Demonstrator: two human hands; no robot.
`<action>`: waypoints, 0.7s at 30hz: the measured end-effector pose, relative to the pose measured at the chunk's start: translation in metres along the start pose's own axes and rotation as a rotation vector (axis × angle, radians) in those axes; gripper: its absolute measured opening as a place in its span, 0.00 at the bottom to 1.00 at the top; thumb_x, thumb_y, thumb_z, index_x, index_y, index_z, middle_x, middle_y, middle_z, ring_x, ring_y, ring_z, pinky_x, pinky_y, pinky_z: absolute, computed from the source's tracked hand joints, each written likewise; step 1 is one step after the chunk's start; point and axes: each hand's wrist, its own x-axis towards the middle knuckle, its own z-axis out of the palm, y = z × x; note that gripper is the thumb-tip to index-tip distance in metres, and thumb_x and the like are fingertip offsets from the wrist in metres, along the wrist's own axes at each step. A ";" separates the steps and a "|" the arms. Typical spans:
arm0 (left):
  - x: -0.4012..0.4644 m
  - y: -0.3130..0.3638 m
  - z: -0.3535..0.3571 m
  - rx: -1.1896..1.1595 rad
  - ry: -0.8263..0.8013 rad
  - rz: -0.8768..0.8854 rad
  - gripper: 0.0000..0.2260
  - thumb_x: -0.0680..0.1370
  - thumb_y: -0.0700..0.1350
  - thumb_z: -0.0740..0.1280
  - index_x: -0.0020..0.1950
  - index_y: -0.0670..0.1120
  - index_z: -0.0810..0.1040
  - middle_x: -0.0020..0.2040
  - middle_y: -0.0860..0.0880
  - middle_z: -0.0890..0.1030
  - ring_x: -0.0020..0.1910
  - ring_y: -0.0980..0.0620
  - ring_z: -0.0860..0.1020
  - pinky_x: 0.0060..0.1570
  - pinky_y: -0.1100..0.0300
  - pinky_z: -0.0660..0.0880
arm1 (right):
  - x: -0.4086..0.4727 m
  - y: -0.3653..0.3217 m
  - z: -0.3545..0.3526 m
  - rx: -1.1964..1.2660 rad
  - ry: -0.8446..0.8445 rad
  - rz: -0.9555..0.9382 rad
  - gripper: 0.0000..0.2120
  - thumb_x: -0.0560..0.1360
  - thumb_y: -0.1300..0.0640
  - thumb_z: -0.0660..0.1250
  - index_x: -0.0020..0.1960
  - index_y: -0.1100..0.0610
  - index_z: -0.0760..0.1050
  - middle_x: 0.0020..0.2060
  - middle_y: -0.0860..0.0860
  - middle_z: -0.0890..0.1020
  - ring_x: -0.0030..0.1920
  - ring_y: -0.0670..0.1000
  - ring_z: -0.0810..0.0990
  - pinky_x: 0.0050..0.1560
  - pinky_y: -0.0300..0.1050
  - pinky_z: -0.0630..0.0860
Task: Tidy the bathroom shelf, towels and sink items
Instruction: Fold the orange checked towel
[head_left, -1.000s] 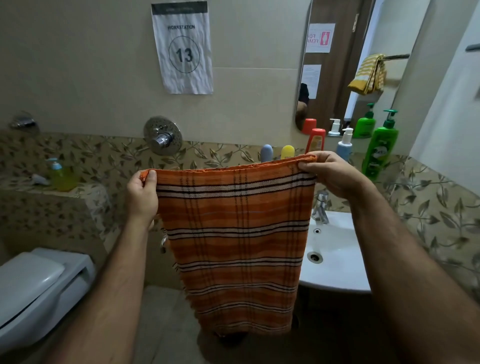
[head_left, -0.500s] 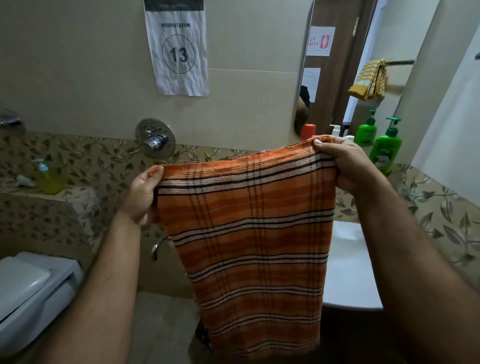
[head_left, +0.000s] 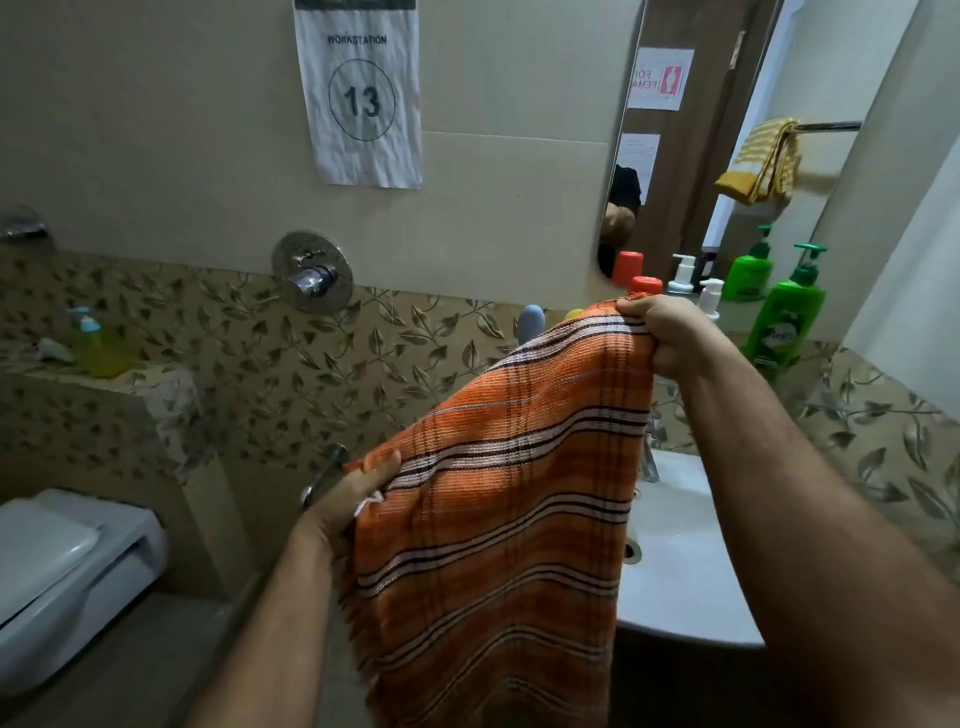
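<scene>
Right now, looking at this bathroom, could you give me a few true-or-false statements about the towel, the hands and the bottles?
1. Both hands hold the orange striped cloth towel. True.
2. The left hand is higher than the right hand. False: the right is higher.
3. The paper wall sign reads 13. True.
4. The green pump bottle lies in the white ceramic sink. False: it stands upright on the ledge behind.
5. The white toilet lid is raised. False: it is down.

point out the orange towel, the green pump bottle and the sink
orange towel (head_left: 498, 519), head view, middle of the striped cloth
green pump bottle (head_left: 784, 322), head view, on its body above the label
sink (head_left: 680, 587), head view, bare white basin right of the drain
</scene>
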 end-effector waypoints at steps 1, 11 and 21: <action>-0.002 0.006 0.009 -0.009 0.012 0.009 0.24 0.71 0.55 0.72 0.60 0.40 0.80 0.54 0.40 0.83 0.51 0.42 0.83 0.53 0.47 0.80 | 0.003 0.000 -0.006 -0.009 0.004 -0.001 0.06 0.80 0.64 0.61 0.57 0.63 0.72 0.39 0.57 0.82 0.33 0.53 0.84 0.32 0.45 0.82; -0.001 0.062 0.035 0.117 0.160 0.251 0.09 0.80 0.42 0.62 0.52 0.41 0.81 0.46 0.45 0.86 0.47 0.47 0.83 0.41 0.59 0.81 | 0.025 -0.005 -0.044 -0.091 -0.079 -0.137 0.08 0.81 0.64 0.60 0.55 0.61 0.77 0.42 0.58 0.82 0.33 0.50 0.85 0.32 0.42 0.81; 0.005 0.116 0.079 -0.029 0.165 0.443 0.13 0.79 0.45 0.61 0.55 0.38 0.80 0.48 0.41 0.85 0.45 0.46 0.85 0.40 0.54 0.82 | 0.051 -0.060 -0.056 0.109 -0.412 -0.264 0.14 0.81 0.54 0.61 0.64 0.59 0.74 0.45 0.56 0.83 0.42 0.51 0.85 0.42 0.46 0.83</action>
